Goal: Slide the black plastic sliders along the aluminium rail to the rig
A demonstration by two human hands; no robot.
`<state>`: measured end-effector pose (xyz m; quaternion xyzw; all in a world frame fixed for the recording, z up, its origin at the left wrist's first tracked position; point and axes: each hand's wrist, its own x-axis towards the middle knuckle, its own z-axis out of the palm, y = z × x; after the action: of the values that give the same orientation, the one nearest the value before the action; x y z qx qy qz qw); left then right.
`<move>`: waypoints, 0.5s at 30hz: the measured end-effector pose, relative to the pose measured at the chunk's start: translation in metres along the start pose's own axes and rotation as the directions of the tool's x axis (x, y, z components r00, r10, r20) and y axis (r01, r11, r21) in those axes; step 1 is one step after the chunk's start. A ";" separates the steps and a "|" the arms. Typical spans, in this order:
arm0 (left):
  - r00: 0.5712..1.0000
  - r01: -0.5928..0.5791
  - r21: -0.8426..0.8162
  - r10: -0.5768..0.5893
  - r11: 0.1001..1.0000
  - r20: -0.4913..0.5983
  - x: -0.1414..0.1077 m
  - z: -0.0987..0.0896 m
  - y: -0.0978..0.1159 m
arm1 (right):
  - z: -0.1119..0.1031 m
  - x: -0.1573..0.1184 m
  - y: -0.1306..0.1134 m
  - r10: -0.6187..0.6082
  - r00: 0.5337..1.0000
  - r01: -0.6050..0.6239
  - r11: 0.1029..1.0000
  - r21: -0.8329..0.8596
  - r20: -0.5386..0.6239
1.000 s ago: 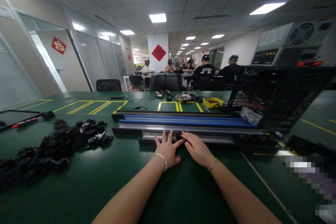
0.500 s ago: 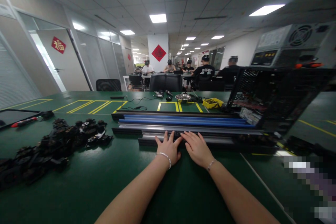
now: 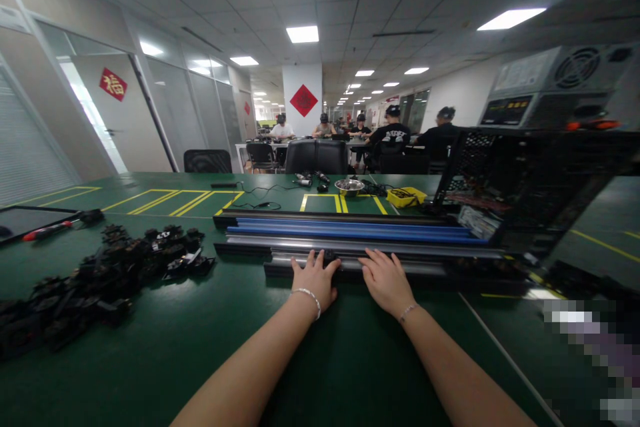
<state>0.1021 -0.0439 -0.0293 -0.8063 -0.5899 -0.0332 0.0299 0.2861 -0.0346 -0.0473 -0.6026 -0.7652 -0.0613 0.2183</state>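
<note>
My left hand (image 3: 314,280) rests on the nearest grey metal-faced rail (image 3: 288,260), fingers spread, thumb apart. By its index finger and thumb sits a small black part (image 3: 330,255) on the rail; whether they grip it I cannot tell. To the right, my right hand (image 3: 387,280) lies on the same rail with its fingers stretched out and nothing visible in them. Behind run another grey-faced rail (image 3: 270,241) and a blue strip (image 3: 350,230), parallel to the first rail.
A pile of black parts (image 3: 107,273) lies at left, near a red-handled tool (image 3: 50,230). An open computer case (image 3: 530,193) with power supplies (image 3: 555,83) on top stands at right. Farther back are a metal bowl (image 3: 349,185) and a yellow basket (image 3: 404,197).
My hands have moved apart along the rail: the left a little to the left, the right to the right. The small black part now shows more plainly between them.
</note>
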 end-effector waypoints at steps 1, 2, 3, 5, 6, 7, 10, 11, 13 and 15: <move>1.000 0.000 0.006 0.000 1.000 -0.005 0.000 0.000 -0.002 | -0.001 0.000 0.000 0.002 1.000 -0.002 1.000 -0.003 0.002; 1.000 0.000 0.011 0.001 1.000 -0.013 -0.001 0.000 -0.004 | -0.001 0.000 -0.001 0.003 1.000 -0.003 1.000 -0.005 0.005; 1.000 0.000 0.017 0.001 1.000 -0.022 -0.001 0.000 -0.006 | -0.002 0.000 -0.001 0.005 1.000 -0.005 1.000 -0.007 0.008; 0.999 0.001 0.028 0.000 1.000 -0.036 -0.001 0.001 -0.010 | -0.002 0.000 -0.001 0.009 1.000 -0.009 1.000 -0.007 0.012; 0.999 0.002 0.033 0.000 0.999 -0.041 -0.001 0.001 -0.012 | -0.002 0.000 -0.001 0.010 1.000 -0.010 1.000 -0.007 0.013; 0.999 0.003 0.037 -0.001 0.999 -0.043 -0.001 0.002 -0.014 | -0.002 0.000 -0.001 0.011 1.000 -0.010 1.000 -0.006 0.014; 0.999 0.008 0.048 -0.006 0.999 -0.044 -0.002 0.003 -0.021 | -0.002 0.000 0.000 0.012 1.000 -0.012 1.000 -0.003 0.018; 0.999 0.011 0.053 -0.009 0.999 -0.044 -0.002 0.004 -0.023 | -0.002 0.000 0.000 0.012 1.000 -0.012 1.000 -0.003 0.020; 0.999 0.017 0.061 -0.015 0.998 -0.044 -0.003 0.004 -0.027 | -0.002 0.000 0.000 0.012 1.000 -0.012 1.000 -0.005 0.024; 0.999 0.021 0.065 -0.019 0.998 -0.044 -0.004 0.003 -0.031 | -0.002 0.000 0.000 0.011 1.000 -0.011 1.000 -0.009 0.028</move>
<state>0.0716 -0.0381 -0.0328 -0.7980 -0.5979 -0.0314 0.0688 0.2865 -0.0354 -0.0456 -0.6085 -0.7646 -0.0549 0.2053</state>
